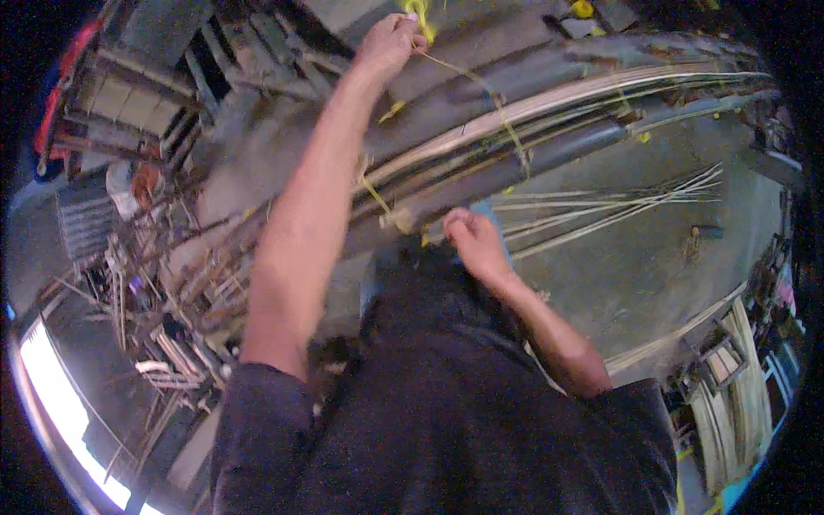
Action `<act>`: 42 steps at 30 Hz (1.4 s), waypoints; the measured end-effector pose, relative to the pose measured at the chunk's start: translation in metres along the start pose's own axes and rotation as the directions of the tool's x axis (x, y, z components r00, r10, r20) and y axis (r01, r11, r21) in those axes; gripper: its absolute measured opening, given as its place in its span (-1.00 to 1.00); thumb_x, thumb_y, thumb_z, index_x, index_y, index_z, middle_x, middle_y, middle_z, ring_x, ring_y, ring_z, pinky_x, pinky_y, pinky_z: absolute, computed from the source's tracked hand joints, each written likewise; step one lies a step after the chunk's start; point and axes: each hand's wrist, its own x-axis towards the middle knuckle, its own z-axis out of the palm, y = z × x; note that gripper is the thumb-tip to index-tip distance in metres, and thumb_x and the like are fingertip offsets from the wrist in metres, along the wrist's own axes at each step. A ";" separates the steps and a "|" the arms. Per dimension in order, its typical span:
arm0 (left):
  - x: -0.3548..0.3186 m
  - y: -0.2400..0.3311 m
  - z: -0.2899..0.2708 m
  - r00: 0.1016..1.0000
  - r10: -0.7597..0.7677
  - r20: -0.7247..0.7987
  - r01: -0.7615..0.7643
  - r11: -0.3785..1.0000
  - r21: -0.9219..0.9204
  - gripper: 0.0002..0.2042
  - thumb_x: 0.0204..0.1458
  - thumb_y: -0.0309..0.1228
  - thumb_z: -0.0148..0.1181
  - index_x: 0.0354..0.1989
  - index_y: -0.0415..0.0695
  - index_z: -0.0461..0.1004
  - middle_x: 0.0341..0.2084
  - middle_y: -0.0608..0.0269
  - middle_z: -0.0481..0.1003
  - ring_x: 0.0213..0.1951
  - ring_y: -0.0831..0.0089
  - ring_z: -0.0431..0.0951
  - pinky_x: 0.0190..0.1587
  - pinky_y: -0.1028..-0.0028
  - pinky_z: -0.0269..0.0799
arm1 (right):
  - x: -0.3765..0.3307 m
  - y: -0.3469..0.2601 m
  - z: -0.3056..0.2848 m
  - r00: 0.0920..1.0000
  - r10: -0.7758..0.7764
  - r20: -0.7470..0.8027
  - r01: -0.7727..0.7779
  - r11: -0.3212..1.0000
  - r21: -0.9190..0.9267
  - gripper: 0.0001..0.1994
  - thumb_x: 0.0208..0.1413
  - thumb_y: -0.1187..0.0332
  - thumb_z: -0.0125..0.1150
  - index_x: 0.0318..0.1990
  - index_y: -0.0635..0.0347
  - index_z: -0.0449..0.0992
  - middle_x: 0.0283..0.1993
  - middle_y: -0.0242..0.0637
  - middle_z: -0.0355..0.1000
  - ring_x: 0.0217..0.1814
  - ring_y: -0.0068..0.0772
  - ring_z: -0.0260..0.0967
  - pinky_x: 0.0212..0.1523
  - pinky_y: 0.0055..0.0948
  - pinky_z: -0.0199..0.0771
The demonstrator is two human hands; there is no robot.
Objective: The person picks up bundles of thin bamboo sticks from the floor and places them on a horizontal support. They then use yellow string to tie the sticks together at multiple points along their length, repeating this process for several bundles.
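My left hand (395,43) reaches to the far side, its fingers closed on a loose hank of yellow string (418,12). From there a thin strand runs right and down to a long bundle of pale strips and poles (446,137), where a yellow band (512,133) crosses over it. Close to my body, on the near side of the bundle, my right hand (475,242) is closed with curled fingers. Whether anything sits inside it is hidden. Another yellow tie (375,196) crosses the bundle left of my right hand.
Thin pale sticks (601,215) lie on the floor to the right. Wooden frames (129,99) stand at the far left, with scattered sticks (180,369) nearer. A yellow ball-like thing (583,9) rests at the far edge. Pale boards (730,412) lean at the near right.
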 end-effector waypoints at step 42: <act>-0.313 -0.136 -0.186 0.934 0.265 -0.241 -0.056 0.773 0.632 -0.63 -0.07 0.05 0.21 -0.26 0.03 0.60 -0.49 0.08 0.57 -0.36 0.03 0.59 -0.26 0.13 0.49 | 0.132 -0.205 0.291 0.831 -0.268 0.487 0.549 0.262 -0.794 -0.72 0.15 0.18 0.06 -0.19 0.16 0.58 -0.33 0.00 0.49 -0.23 0.01 0.45 -0.07 -0.12 0.44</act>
